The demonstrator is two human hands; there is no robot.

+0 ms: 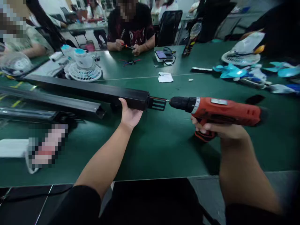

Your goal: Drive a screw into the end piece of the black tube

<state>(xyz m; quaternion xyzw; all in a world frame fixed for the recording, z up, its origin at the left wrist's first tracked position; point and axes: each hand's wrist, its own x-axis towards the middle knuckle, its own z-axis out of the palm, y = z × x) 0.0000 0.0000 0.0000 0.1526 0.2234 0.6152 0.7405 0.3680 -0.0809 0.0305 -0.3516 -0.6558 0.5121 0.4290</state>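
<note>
My right hand (pixel 211 128) is wrapped round the handle of a red and black cordless drill (pixel 225 110), which points left. Its bit reaches a slotted black metal bracket (pixel 158 104) that sticks out of the near end of a long black square tube (pixel 93 90). My left hand (pixel 131 115) supports that end from below, thumb up along its front side and fingers hidden underneath. Whether the bit touches a screw is too small to tell.
More black tubes (pixel 51 99) lie at the left. White fan parts (pixel 84 70) stand behind them, and blue fan blades (pixel 231 71) lie at the right. Across the green table (pixel 164 153) a person (pixel 131 28) holds a screwdriver. A paper scrap (pixel 165 77) lies mid-table.
</note>
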